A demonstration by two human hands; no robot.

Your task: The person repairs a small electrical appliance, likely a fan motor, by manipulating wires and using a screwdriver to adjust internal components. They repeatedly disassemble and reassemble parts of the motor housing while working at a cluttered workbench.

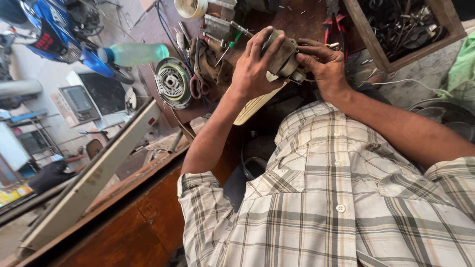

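At twelve o'clock over the brown wooden bench (292,20), our left hand (255,66) clamps the grimy grey metal motor housing (283,55); our right hand (321,64) pinches its end. We'd better keep it steady, working fingertips gently.

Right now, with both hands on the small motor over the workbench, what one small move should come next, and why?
Probably a slight turn of the motor toward the right hand. The left hand wraps its body from the side, while the right fingers pinch at its end by the thin wires. That end faces partly away, so turning it up would likely show the work better.
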